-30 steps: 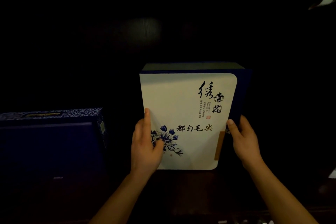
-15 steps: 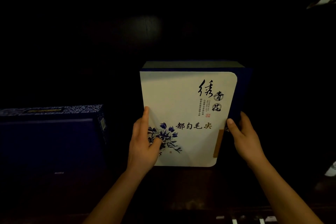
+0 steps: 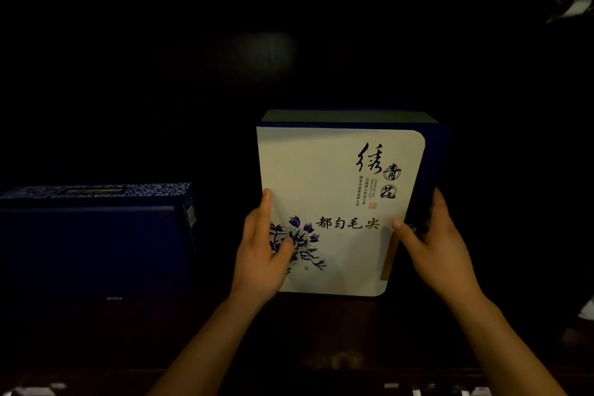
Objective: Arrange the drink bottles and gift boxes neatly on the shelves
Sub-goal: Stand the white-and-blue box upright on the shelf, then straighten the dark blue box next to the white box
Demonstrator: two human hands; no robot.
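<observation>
Both hands clamped the white tea gift box (image 3: 337, 202) at centre frame: my left hand (image 3: 262, 254) on its left edge, my right hand (image 3: 432, 247) on its right. It stood upright on the dark shelf (image 3: 321, 331), long axis vertical, printed face toward me. I judged it best squared with the navy gift box (image 3: 93, 241) at lower left.

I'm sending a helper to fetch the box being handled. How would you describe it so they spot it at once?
On the dark shelf, right of the dark blue box, stands the gift box gripped by the left hand and right hand. Only it has a white front with blue flowers and black calligraphy.
</observation>
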